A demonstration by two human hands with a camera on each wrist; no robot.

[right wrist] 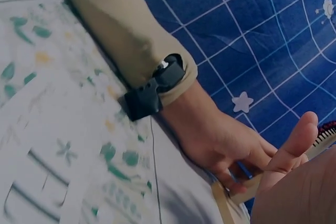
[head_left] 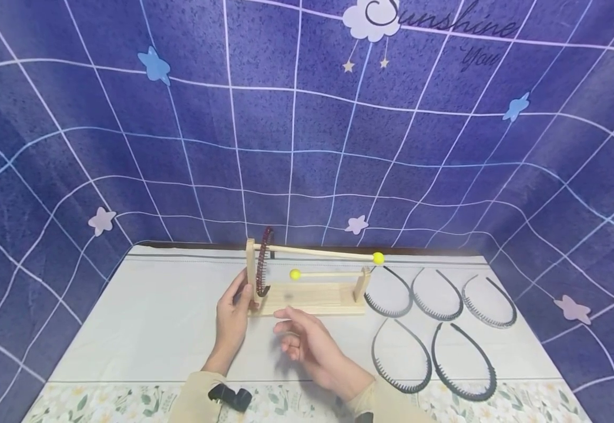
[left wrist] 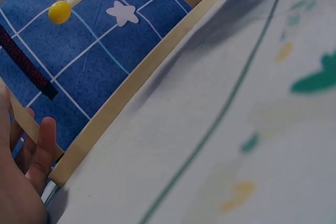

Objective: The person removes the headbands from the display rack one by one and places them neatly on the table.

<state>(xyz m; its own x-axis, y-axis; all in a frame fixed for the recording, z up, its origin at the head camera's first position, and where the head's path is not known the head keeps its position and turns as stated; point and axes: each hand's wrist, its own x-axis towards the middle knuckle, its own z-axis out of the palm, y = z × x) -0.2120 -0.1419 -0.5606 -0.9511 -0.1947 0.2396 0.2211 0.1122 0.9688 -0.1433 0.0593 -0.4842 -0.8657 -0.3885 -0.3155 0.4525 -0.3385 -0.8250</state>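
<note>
A wooden rack (head_left: 312, 298) stands on the table, with two rods tipped by yellow balls. From its longer upper rod (head_left: 322, 252), close to the left post (head_left: 251, 258), hangs a dark red toothed headband (head_left: 262, 267). My left hand (head_left: 231, 320) grips that post low down; the left wrist view shows its fingers (left wrist: 46, 140) around the wood. In front of the base my right hand (head_left: 317, 352) hovers with loosely bent fingers and holds nothing. The right wrist view shows part of the right hand (right wrist: 296, 187) hiding much of the rack.
Several black and grey toothed headbands (head_left: 438, 317) lie in two rows on the table right of the rack. The white tablecloth (head_left: 153, 317) has a floral front border. A blue grid-patterned curtain (head_left: 264, 129) rises behind and at both sides.
</note>
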